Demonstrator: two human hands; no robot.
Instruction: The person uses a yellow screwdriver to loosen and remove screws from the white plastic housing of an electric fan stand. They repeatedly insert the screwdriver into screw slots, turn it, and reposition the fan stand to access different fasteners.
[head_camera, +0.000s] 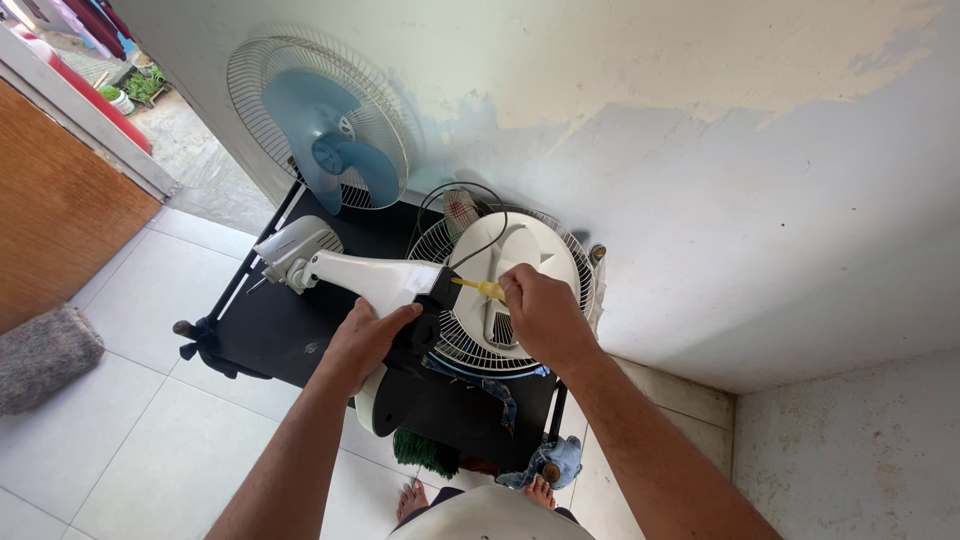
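Note:
A white fan lies face down on a black table, its round motor housing up and its wire grille beneath. My left hand grips the fan's white neck near the black joint. My right hand is closed on a yellow-handled screwdriver, whose tip points left at the joint between neck and housing. A black cord runs over the housing.
A second fan with blue blades leans against the peeling wall behind the table. A grey mat lies on the white floor tiles at left. My bare feet, a green brush and a blue cloth sit below the table's edge.

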